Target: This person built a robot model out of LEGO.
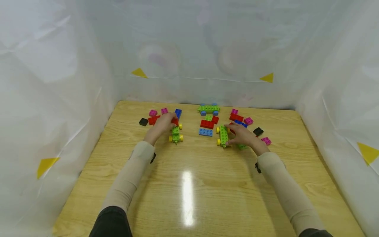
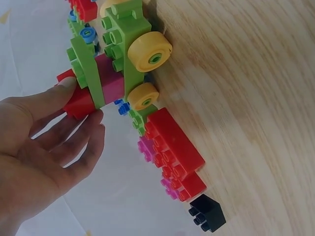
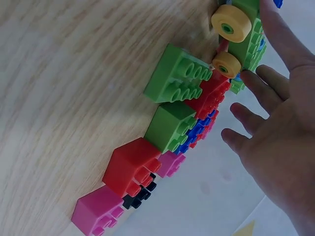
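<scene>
My left hand (image 1: 162, 125) pinches a red brick (image 2: 81, 104) between thumb and fingers. In the left wrist view that brick sits against a green brick (image 2: 88, 69), with a pink brick (image 2: 112, 86) between it and a green wheeled base (image 2: 134, 29) with yellow wheels. To the right, my right hand (image 1: 244, 135) spans another green wheeled base (image 1: 223, 135), thumb at its near end and index finger at its far end. The other right fingers are spread away from it in the right wrist view. That base's studs are bare where they show.
At the back middle stands a green base with blue wheels (image 1: 209, 109). Red bricks (image 1: 207, 124) and a light-blue brick (image 1: 205, 132) lie between the hands. A black brick (image 1: 143, 121) and several pink and red bricks lie far left; a black brick (image 1: 258, 131) and a pink brick (image 1: 266, 141) lie right.
</scene>
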The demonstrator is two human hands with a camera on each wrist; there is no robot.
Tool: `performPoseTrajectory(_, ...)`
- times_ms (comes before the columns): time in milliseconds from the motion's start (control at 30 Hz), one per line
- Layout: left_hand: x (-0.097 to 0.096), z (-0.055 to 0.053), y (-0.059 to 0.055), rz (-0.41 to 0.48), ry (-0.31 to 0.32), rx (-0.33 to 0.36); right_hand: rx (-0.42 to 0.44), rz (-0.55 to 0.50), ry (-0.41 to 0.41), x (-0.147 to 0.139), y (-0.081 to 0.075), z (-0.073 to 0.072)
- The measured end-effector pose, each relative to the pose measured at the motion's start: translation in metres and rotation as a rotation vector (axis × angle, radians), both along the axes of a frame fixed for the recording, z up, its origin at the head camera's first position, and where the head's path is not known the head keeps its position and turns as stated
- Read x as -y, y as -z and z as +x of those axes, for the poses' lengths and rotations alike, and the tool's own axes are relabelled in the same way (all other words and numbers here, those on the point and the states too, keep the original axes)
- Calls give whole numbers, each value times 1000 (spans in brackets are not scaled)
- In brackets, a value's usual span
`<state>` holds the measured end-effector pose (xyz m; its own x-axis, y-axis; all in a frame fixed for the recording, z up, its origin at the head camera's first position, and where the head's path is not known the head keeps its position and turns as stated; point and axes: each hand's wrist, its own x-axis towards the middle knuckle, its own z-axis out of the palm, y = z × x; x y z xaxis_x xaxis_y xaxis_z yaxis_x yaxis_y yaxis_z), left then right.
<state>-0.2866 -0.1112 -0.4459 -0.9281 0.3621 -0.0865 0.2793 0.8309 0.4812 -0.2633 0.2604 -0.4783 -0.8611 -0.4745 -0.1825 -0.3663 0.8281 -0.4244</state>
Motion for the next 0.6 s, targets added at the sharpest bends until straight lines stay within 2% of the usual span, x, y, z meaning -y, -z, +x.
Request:
performPoseTrajectory(267,2,0,1,41,-7,10,-10,-46,-9,0,0,8)
performPoseTrajectory(600,2,0,3,40,6,2,-28,-12,-18,11,3,30)
